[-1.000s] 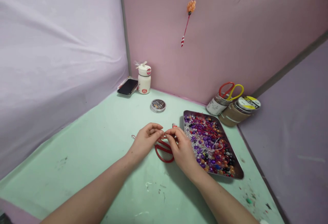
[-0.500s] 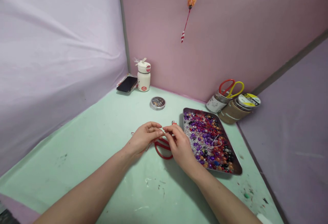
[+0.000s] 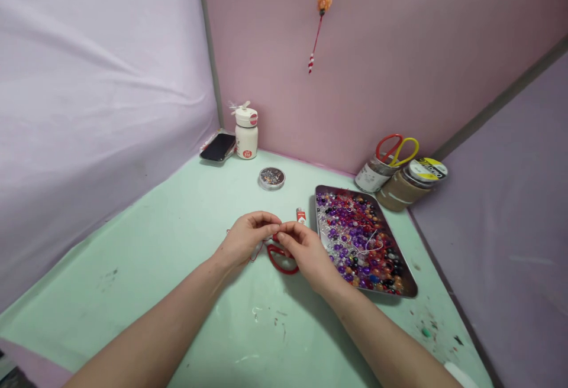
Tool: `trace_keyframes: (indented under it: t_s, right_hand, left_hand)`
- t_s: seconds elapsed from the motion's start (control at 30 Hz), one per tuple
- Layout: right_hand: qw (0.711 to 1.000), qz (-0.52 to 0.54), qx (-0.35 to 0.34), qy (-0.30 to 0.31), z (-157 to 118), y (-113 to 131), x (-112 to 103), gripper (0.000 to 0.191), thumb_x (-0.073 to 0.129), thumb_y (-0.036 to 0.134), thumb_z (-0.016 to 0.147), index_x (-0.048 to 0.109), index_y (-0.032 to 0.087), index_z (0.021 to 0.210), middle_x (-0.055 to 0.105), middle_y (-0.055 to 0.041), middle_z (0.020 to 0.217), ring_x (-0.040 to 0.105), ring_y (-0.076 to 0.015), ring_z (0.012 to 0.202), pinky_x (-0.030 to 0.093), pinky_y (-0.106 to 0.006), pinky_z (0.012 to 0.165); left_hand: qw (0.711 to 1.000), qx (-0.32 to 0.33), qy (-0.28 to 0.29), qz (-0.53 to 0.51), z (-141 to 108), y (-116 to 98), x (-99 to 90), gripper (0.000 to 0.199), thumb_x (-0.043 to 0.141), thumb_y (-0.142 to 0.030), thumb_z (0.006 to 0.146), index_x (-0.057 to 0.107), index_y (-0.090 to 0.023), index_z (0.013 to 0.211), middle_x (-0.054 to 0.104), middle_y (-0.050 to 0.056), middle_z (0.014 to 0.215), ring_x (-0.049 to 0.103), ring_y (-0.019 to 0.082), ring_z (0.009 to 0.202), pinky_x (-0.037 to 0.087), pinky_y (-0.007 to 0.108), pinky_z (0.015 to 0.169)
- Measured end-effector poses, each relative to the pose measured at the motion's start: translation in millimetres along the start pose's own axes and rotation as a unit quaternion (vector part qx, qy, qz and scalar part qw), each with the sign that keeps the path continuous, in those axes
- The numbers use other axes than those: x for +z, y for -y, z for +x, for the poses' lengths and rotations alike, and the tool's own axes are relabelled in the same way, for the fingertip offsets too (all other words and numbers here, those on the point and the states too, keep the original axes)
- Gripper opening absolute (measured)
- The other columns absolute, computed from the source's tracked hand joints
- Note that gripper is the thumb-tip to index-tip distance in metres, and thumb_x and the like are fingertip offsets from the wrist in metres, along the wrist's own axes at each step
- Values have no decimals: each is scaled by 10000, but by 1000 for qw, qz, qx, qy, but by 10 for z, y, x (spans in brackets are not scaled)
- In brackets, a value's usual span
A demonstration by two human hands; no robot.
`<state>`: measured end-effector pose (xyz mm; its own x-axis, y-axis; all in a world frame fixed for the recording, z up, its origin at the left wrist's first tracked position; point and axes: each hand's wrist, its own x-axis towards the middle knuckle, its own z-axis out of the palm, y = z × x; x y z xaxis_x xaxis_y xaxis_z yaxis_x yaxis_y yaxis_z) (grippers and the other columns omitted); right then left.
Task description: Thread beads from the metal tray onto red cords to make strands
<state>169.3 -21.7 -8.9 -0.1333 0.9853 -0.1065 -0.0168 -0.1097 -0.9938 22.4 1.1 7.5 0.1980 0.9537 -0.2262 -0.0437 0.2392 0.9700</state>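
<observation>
My left hand [image 3: 249, 235] is closed in a pinch, and a thin red cord [image 3: 254, 258] trails down below its fingers. Facing it, my right hand [image 3: 307, 250] pinches too, its fingertips meeting those of the left. Whatever sits between the right fingertips is too small to make out. Beneath both hands lies a pair of scissors with red handles [image 3: 284, 271], partly covered by my fingers. A red and white lighter [image 3: 301, 216] rests just beyond my right hand. To the right is a metal tray [image 3: 410, 281] full of purple, clear, black, orange and red beads, with loose cords on top.
Behind the hands lies a round spool [image 3: 272, 178]. A white bottle [image 3: 247, 139] and a phone [image 3: 218, 147] stand at the back left. At the back right are a jar with scissors [image 3: 373, 176] and a brown jar [image 3: 399, 190]. A beaded cord [image 3: 325, 0] hangs above.
My right hand has turned and moved slightly left, closing in on the left fingertips. More of the lighter shows now. The whole view has shifted a little.
</observation>
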Motion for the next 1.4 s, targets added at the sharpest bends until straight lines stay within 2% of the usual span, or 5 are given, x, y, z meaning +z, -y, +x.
trace_keyframes:
  t_s: [0.4, 0.63, 0.83, 1.17, 1.4]
  right_hand:
    - [998, 41, 35, 9, 4, 34, 8, 238, 621, 406, 764, 575, 178, 814, 511, 36, 678, 421, -82, 569, 351, -231, 555]
    - [979, -114, -145, -83, -2, 382, -354, 152, 593, 300, 795, 597, 185, 895, 614, -26, 871, 559, -146, 809, 440, -272, 713]
    - [950, -219, -189, -115, -73, 600, -587, 116, 573, 261, 813, 611, 176, 883, 633, -27, 843, 564, -129, 721, 437, -266, 648]
    - [895, -397, -179, 99, -289, 598, -259, 79, 547, 202, 846, 620, 189, 873, 634, -13, 852, 547, -121, 732, 404, -261, 693]
    - [815, -502, -127, 259, -601, 209, 176, 120, 546, 100, 826, 635, 171, 862, 615, -40, 857, 549, -142, 786, 379, -246, 695]
  left_hand:
    - [996, -49, 19, -74, 14, -5, 2, 235, 784, -274, 580, 652, -152, 731, 601, 4, 602, 512, 100, 520, 372, 217, 477]
    - [991, -27, -15, -131, 51, -15, -49, 262, 815, -244, 547, 673, -138, 740, 584, 0, 669, 492, 67, 544, 401, 209, 535]
    - [989, -40, -17, -144, 91, 0, -65, 271, 824, -232, 550, 676, -123, 750, 581, 2, 694, 487, 59, 554, 408, 204, 558]
    - [986, -13, 7, -168, 155, 72, -95, 288, 836, -242, 547, 669, -114, 745, 576, -5, 653, 481, 65, 548, 395, 221, 563]
    - [980, 5, 25, -197, 177, 127, -119, 294, 834, -218, 546, 667, -109, 761, 571, -12, 629, 462, 54, 532, 379, 213, 546]
